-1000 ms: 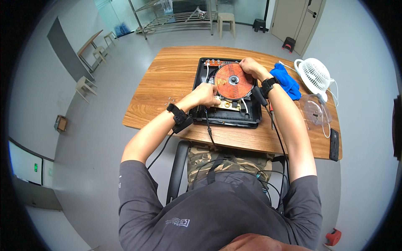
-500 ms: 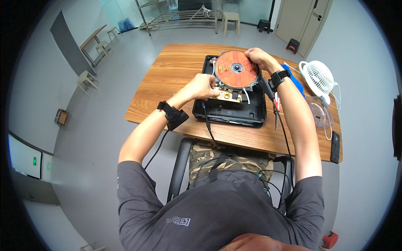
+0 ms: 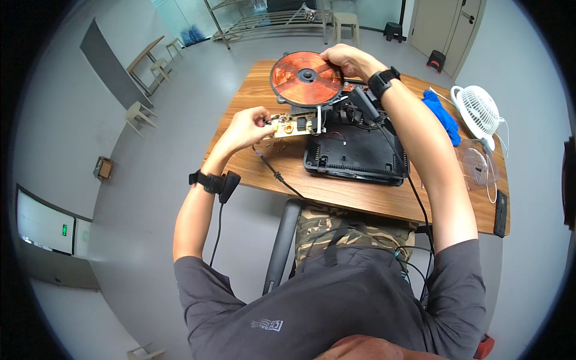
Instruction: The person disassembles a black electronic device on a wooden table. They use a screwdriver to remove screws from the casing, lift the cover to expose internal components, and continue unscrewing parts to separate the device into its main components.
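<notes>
My left hand (image 3: 251, 127) is closed on the left end of a tan circuit board (image 3: 294, 126) that carries a small yellow-ringed coil and black parts. My right hand (image 3: 348, 60) grips the far right rim of a round copper induction coil (image 3: 307, 79) with a black centre. Coil and board hang together, left of the black plastic housing (image 3: 360, 157), partly over its left edge. Inside the housing, a fan and thin wires show behind the coil. A black power cord (image 3: 277, 175) runs from the board end toward my lap.
A blue cloth (image 3: 443, 117), a white fan (image 3: 479, 109), a clear plastic container (image 3: 477, 163) and a black oblong object (image 3: 500, 213) lie along the right side of the wooden table (image 3: 240, 171). Small screws are scattered left of the housing. Cables run from both wrist straps.
Both hands have lifted the coil and board up out of the housing and carried them left. The housing's inside is now uncovered, and the view has shifted slightly.
</notes>
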Tool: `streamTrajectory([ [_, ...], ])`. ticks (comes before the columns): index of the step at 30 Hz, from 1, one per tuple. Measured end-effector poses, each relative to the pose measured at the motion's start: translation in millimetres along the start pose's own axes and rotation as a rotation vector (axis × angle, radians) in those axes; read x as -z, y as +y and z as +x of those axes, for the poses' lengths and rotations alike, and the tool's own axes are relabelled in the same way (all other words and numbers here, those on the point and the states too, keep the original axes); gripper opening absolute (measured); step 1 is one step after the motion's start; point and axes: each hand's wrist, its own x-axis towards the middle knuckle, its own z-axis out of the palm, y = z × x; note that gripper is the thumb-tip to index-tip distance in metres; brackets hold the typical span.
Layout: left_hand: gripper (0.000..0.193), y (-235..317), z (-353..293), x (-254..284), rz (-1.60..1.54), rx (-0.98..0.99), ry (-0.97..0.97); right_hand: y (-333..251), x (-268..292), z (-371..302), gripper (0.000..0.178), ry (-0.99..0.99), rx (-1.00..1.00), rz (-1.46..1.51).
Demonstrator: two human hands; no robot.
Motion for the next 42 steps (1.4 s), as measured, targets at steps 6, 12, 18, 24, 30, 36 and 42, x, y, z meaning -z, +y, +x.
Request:
streamTrajectory([
  [6,0.024,-49.6,-8.0,18.6,0.052,-0.02,0.06,5.9,-48.7,42.7,0.019,0.079,-0.061,-0.019],
  [12,0.025,-102.0,-12.0,20.6,0.135,-0.026,0.071,36.3,-84.2,93.6,0.02,0.09,-0.104,-0.057],
  [18,0.028,-137.1,-17.7,12.3,0.226,-0.022,0.208,55.2,-124.8,102.6,0.018,0.144,-0.186,-0.243],
  [24,0.03,-143.6,-5.9,4.9,0.217,-0.116,0.162,96.6,-119.1,146.9,0.025,0.163,-0.33,-0.165],
  [30,0.033,-151.5,-5.5,-0.8,0.229,-0.159,0.152,112.2,-146.2,152.5,0.02,0.164,-0.283,-0.373],
  [36,0.032,-138.7,1.3,-2.0,0.229,-0.104,0.072,133.6,-139.4,173.3,0.027,0.178,-0.466,-0.552],
  [42,0.031,-135.2,-13.4,-3.4,0.219,-0.106,0.095,139.6,-148.4,176.7,0.026,0.135,-0.454,-0.468],
])
